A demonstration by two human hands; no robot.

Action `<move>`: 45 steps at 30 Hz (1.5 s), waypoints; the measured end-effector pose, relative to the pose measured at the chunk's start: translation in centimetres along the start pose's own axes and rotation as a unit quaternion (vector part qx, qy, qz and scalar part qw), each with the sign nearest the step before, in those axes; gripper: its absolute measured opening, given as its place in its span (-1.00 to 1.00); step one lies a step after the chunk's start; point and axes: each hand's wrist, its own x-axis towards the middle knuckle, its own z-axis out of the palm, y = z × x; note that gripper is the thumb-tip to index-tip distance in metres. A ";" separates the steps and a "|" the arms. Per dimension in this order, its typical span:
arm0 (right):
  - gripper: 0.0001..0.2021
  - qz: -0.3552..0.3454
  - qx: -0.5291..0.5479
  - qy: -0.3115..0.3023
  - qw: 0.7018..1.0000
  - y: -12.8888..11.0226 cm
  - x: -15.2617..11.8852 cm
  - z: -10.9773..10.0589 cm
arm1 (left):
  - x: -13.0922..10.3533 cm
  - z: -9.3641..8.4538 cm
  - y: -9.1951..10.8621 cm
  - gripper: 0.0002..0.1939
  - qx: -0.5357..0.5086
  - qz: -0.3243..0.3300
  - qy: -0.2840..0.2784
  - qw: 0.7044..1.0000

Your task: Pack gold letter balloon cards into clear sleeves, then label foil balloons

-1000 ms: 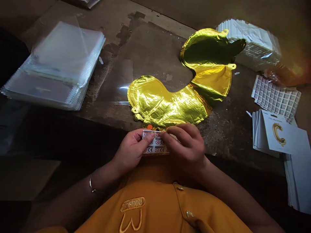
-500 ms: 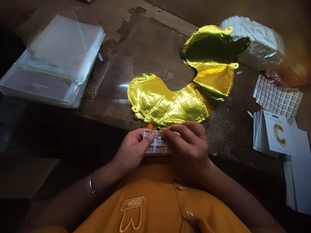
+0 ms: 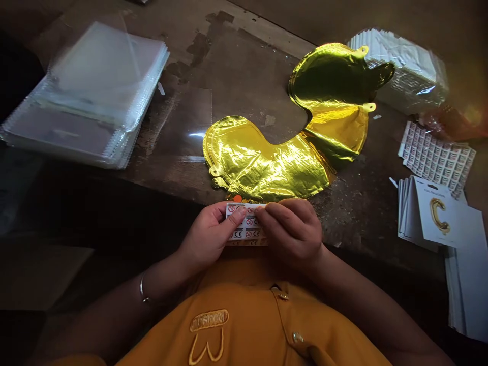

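My left hand (image 3: 208,231) pinches a small white sheet of printed labels (image 3: 247,235) between thumb and fingers, near the table's front edge. At the sheet's upper right, my right hand (image 3: 293,229) has its thumb and fingertips closed on the sheet; whether a single label is between them is hidden. The labels bear red symbols and CE marks. Just beyond the hands lies a flat, shiny gold foil balloon (image 3: 267,162), curved like a C. A small orange dot (image 3: 237,199) shows at its lower edge, above the sheet.
Clear plastic sleeves (image 3: 95,91) are stacked at the left. White items in clear wrap (image 3: 404,66) lie at the back right. More label sheets (image 3: 436,155) are at the right, above folded white cards (image 3: 438,211) with a gold C picture.
My right hand's fingers have drawn in slightly closer around the label sheet's upper right. The view has shifted a little, so the things on the table appear slightly further right.
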 end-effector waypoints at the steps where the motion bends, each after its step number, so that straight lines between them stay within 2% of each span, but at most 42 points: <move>1: -0.83 0.013 0.010 0.001 1.000 -0.2 0.0 0.1 | 0.0 -0.1 0.0 -0.67 0.004 0.002 -0.008 1.000; 5: -0.88 0.107 0.086 -0.010 0.990 -1.0 1.0 -0.8 | -0.3 -0.5 0.4 -0.72 0.093 0.030 -0.018 0.995; 7: -0.91 0.195 0.137 -0.005 0.971 -0.8 2.1 -1.8 | -0.6 -1.0 0.8 -0.75 0.187 0.087 -0.003 0.979; 8: -0.93 0.247 0.157 0.007 0.956 -0.4 2.7 -2.2 | -0.7 -1.3 1.0 -0.78 0.249 0.137 0.003 0.959; 9: -0.94 0.296 0.173 0.022 0.939 0.2 3.3 -2.4 | -0.8 -1.8 1.2 -0.82 0.318 0.204 0.004 0.926; 10: -0.95 0.337 0.189 0.031 0.922 0.9 3.9 -2.5 | -0.8 -2.2 1.5 -0.85 0.389 0.280 0.002 0.878; 12: -0.92 0.386 0.225 0.027 0.894 2.3 4.9 -1.8 | -0.6 -3.2 1.9 -0.83 0.510 0.409 -0.007 0.757; 13: -0.91 0.391 0.244 0.007 0.887 2.9 5.3 -1.2 | -0.3 -3.6 2.0 -0.80 0.554 0.449 -0.011 0.701; 14: -0.91 0.387 0.255 -0.017 0.886 3.3 5.6 -0.5 | 0.0 -4.0 2.1 -0.79 0.588 0.471 -0.010 0.658; 15: -0.91 0.379 0.259 -0.040 0.888 3.5 5.8 0.2 | 0.4 -4.3 2.2 -0.79 0.615 0.478 -0.011 0.627; 17: -0.90 0.367 0.245 -0.076 0.894 3.6 5.9 1.3 | 1.1 -4.8 2.0 -0.80 0.645 0.481 -0.015 0.594; 20: -0.89 0.377 0.227 -0.116 0.890 3.3 5.6 2.1 | 1.8 -5.2 1.5 -0.81 0.649 0.497 -0.013 0.576; 24: -0.88 0.377 0.241 -0.156 0.881 3.2 5.0 2.1 | 1.9 -5.5 1.0 -0.79 0.635 0.520 -0.011 0.570; 29: -0.89 0.378 0.231 -0.139 0.886 2.9 4.9 2.4 | 2.0 -5.7 0.7 -0.75 0.630 0.530 -0.009 0.568; 34: -0.86 0.394 0.231 -0.138 0.879 2.8 4.8 2.9 | 2.0 -5.7 0.6 -0.74 0.631 0.527 -0.009 0.569; 45: -0.86 0.403 0.243 -0.134 0.872 2.3 4.8 2.6 | 1.9 -5.6 0.6 -0.74 0.631 0.527 -0.003 0.569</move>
